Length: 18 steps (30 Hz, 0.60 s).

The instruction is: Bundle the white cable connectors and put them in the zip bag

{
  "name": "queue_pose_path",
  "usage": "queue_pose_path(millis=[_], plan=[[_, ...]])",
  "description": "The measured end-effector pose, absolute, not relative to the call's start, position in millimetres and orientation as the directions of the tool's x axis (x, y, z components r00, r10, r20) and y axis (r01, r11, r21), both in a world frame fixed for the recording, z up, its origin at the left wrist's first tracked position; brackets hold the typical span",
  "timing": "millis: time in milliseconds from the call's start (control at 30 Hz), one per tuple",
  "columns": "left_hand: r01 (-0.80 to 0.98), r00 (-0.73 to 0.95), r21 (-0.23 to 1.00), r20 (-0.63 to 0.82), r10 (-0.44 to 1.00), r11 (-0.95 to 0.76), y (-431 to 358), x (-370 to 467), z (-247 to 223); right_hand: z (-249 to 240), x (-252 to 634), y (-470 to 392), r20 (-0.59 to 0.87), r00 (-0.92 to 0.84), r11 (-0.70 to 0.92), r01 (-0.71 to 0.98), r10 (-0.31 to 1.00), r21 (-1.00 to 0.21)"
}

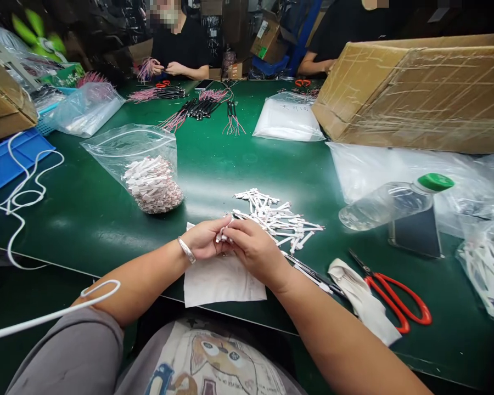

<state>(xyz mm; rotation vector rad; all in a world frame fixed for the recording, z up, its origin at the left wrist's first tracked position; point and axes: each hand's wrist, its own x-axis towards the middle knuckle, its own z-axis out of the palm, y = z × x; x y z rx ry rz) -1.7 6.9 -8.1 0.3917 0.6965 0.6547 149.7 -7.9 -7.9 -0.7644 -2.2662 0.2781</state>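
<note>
My left hand (206, 240) and my right hand (253, 247) meet over a white cloth (226, 280) at the table's near edge. Both are closed around a few small white connector pieces (221, 237), partly hidden by the fingers. Just beyond my right hand lies a loose pile of white connector pieces (271, 211) with short stems. A pair of tweezers (313, 270) rests partly under my right forearm. Farther off to the left, a clear zip bag (152, 181) is filled with many similar white pieces.
Red-handled scissors (395, 299) lie on a crumpled cloth (360, 293) at right. Beyond are a tilted bottle (389, 203), a phone (415, 233) and a large carton (420, 93). White cord (24, 186) loops at left. Two people sit across the green table (230, 159) near black-and-pink wire bundles (201, 107).
</note>
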Motion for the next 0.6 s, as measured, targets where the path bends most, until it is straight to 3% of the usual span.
queue_pose_path(millis=[167, 267, 367, 433, 500, 600], plan=[[-0.502, 0.528, 0.562, -0.403, 0.747, 0.658, 6.1, -0.7, -12.2, -7.1, 147.7, -8.5, 0.544, -0.613, 0.816, 0.491, 0.572, -0.305], [-0.460, 0.414, 0.722, -0.341, 0.844, 0.517, 10.0, -1.9, -14.0, -7.7, 148.6, -8.5, 0.526, -0.605, 0.800, 0.496, 0.598, -0.338], [-0.219, 0.166, 0.968, -0.083, 0.983, 0.119, 19.4, -4.7, -17.2, -9.5, 149.5, -8.7, 0.553, -0.534, 0.768, 0.467, 0.640, -0.438], [-0.016, 0.083, 0.993, 0.119, 0.990, -0.118, 26.3, -6.4, -21.1, -11.2, 150.3, -8.1, 0.566, -0.448, 0.722, 0.454, 0.692, -0.523], [0.119, 0.089, 0.973, 0.189, 0.978, -0.199, 31.2, -7.2, -26.3, -13.3, 151.2, -6.9, 0.547, -0.385, 0.669, 0.439, 0.743, -0.600], [0.216, 0.119, 0.958, 0.167, 0.979, -0.190, 33.9, -6.4, -32.9, -16.6, 152.1, -4.6, 0.490, -0.353, 0.604, 0.433, 0.797, -0.669]])
